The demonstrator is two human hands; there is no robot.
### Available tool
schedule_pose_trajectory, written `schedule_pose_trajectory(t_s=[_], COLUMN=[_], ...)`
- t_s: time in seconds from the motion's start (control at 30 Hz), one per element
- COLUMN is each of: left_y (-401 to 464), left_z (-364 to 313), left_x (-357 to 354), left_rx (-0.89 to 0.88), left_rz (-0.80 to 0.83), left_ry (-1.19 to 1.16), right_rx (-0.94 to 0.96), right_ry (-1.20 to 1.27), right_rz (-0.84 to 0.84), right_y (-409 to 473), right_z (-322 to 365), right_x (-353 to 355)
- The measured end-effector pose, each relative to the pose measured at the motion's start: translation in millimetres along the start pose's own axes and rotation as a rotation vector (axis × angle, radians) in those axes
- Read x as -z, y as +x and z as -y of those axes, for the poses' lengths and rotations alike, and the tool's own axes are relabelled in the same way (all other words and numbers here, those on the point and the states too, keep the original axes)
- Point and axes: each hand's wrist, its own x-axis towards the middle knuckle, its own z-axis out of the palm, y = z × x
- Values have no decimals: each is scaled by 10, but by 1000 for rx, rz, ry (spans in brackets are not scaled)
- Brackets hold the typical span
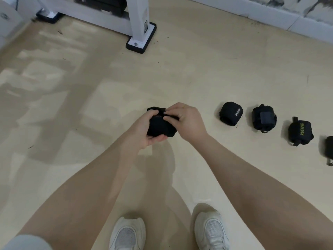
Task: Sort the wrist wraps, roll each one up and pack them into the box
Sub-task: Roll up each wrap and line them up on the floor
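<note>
We cup the wrap (159, 126) in our left hand (144, 129), fingers curled under it, while our right hand (187, 120) pinches its loose end on top, which we should pull snug before pressing it down.

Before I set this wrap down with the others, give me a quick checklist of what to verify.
1. Wrap held by both hands: ok, left hand cups it, right hand pinches its top edge.
2. Roll fully closed: cannot tell, the fingers cover the end.
3. Row of rolled wraps on the floor to the right: ok, four visible, the last cut off by the picture's edge.
4. Bare floor between hands and row: ok.
5. Box in sight: not ok, none visible.
</note>
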Motion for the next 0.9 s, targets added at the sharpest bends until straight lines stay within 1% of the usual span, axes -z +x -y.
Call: schedule_pose_trajectory(t_s=[0.1,0.17,0.23,0.33,0.43,0.53,0.63,0.7,0.73,0.77,0.8,0.83,0.87,0.9], left_y=[23,33,26,-7,-12,-27,-15,-24,-25,-12,-9,-9,3,31], left_z=[-77,-120,-152,-163,-157,-125,-79,-70,-84,-102,-116,-130,-133,-124], left_x=[39,68,94,161,273,337,335,304,302,308,326,338,350,364], left_rx=[75,78,59,60,78,46,-47,-176,-248,-312,-366,-409,-443,-458], left_rz=[40,61,45,39,121,183,167,109,67,25,8,38,123,225], left_ry=[-163,-232,-246,-122,9,74,233,433,515,557,547,508,450,381], right_rx=[105,179,203,231,226,166,93,19,-50,-151,-271,-374,-447,-488], right_ry=[-77,-242,-388,-414,-391,-375,-408,-400,-305,-113,174,499,772,949], right_rz=[77,151,222,274,316,348,347,241,164,103,76,87,137,220], right_y=[0,28,34,44,107,180,163,136,133,133,132,121,104,78], right_z=[66,85,96,123,171,147,111,91,79,57,32,16,-18,-35], right_x=[-76,-111,-147,-170,-133,-45,-30,-71,-95,-104,-97,-80,-82,-95])
